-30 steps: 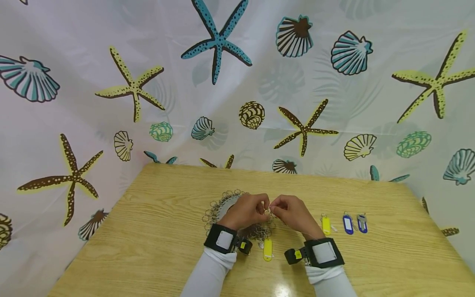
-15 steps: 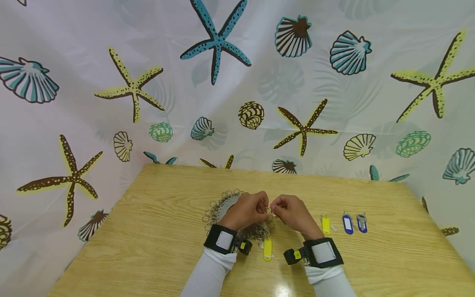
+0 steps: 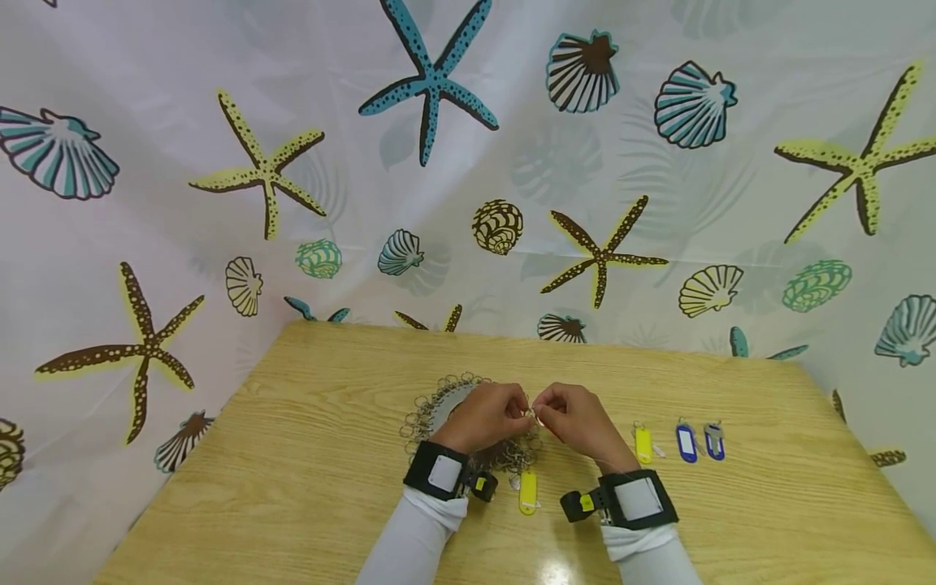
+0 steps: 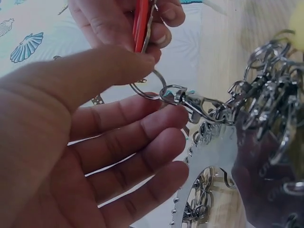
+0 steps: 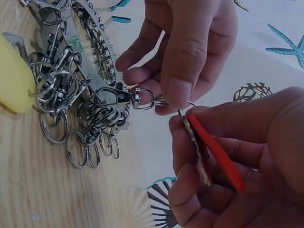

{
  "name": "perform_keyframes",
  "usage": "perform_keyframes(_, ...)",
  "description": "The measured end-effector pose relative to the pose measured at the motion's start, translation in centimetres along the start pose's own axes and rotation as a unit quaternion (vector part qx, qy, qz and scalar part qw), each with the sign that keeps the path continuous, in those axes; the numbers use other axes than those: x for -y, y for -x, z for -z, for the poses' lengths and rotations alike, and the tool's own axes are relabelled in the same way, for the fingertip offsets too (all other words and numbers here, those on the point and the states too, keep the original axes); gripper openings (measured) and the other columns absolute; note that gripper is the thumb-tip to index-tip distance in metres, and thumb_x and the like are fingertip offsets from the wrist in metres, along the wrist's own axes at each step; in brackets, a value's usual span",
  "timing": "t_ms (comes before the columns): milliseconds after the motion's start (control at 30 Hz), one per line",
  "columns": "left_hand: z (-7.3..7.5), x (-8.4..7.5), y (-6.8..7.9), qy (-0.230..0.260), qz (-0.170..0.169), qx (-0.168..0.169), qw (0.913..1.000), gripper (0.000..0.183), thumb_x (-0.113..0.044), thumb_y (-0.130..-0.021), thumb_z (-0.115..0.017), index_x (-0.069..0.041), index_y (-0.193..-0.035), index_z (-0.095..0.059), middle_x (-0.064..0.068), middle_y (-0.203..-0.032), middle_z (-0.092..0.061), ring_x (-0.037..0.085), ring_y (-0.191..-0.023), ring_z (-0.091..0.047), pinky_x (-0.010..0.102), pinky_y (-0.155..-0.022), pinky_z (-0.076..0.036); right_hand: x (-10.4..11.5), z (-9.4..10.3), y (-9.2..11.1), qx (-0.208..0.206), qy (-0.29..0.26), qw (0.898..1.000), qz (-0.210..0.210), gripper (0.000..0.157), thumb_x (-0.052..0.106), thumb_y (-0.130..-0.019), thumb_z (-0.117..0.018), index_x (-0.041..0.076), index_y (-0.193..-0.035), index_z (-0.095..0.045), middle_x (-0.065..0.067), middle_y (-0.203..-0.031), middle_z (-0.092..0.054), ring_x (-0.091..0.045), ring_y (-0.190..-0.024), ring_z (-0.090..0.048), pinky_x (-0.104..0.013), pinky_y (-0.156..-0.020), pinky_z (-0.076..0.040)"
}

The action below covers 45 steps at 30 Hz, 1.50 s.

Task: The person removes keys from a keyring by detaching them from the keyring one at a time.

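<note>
From my seat, the head view puts the work at centre: my left hand (image 3: 490,416) pinches a split ring (image 4: 145,96) at thumb and forefinger, its other fingers loosely extended, while my right hand (image 3: 582,420) grips a red tag (image 5: 221,156) and a key (image 5: 194,145) beside it. A swivel clasp (image 4: 197,105) links that ring to the round metal rack (image 4: 209,147), which sits at 9 o'clock from my fingertips, partly hidden by my left hand and wrist strap (image 3: 441,473). Crowding the work are the rack's other rings (image 5: 76,147), bunched close by. A yellow tag (image 3: 528,493) lies at 6 o'clock, just beside the rack; a second yellow tag (image 3: 643,445) is between 3 and 4, with two blue tags (image 3: 686,443) farther that way on the wooden table (image 3: 314,422). The shell-print curtain (image 3: 366,179) stands at 12.
</note>
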<state>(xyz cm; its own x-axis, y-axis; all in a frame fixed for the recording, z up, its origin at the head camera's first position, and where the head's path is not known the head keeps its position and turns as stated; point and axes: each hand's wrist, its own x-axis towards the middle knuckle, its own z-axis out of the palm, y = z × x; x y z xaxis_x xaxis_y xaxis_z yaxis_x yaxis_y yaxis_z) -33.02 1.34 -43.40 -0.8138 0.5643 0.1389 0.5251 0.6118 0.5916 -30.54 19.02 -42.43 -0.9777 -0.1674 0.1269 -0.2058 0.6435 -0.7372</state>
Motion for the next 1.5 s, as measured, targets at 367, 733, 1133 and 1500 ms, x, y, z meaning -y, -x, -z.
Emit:
perform_keyframes(367,-0.03,0.13,0.12,0.0,-0.023,0.004,0.9997,0.014,-0.022,-0.091,-0.065,-0.013,-0.1,-0.073,-0.004,-0.084,-0.069,0.003,-0.07,-0.061,0.02,-0.063,-0.052,-0.2,0.31,0.18,0.019,0.008,0.998,0.056,0.005,0.007,-0.092,-0.064,0.006,-0.089,-0.068,-0.003,-0.079,-0.064,-0.015,-0.069,-0.056,-0.03,-0.06,-0.045)
perform_keyframes(733,0.07,0.08,-0.05,-0.018,-0.007,0.008,0.9998,0.027,-0.031,-0.097,-0.058,-0.012,-0.095,-0.077,-0.006,-0.078,-0.071,0.002,-0.061,-0.059,0.021,-0.058,-0.049,-0.28,0.53,0.24,0.015,0.009,0.996,0.088,0.005,0.007,-0.092,-0.064,0.008,-0.088,-0.067,-0.002,-0.081,-0.065,-0.016,-0.071,-0.058,-0.03,-0.06,-0.045)
perform_keyframes(1133,0.04,0.14,-0.11,-0.013,0.003,0.023,0.9996,0.021,-0.028,-0.096,-0.061,-0.014,-0.106,-0.072,-0.003,-0.094,-0.071,0.006,-0.082,-0.065,0.025,-0.071,-0.054,-0.29,0.22,0.17,0.028,0.019,0.995,0.092,0.005,0.007,-0.092,-0.064,0.009,-0.088,-0.068,-0.002,-0.081,-0.065,-0.014,-0.072,-0.056,-0.03,-0.063,-0.046)
perform_keyframes(1500,0.08,0.45,0.05,-0.004,-0.016,0.02,0.9997,0.021,-0.019,-0.093,-0.066,-0.014,-0.113,-0.068,-0.003,-0.098,-0.069,0.007,-0.086,-0.064,0.023,-0.071,-0.054,-0.16,-0.1,0.14,0.032,0.017,0.997,0.067,0.006,0.008,-0.092,-0.064,0.007,-0.088,-0.069,-0.001,-0.08,-0.065,-0.015,-0.073,-0.058,-0.03,-0.064,-0.047)
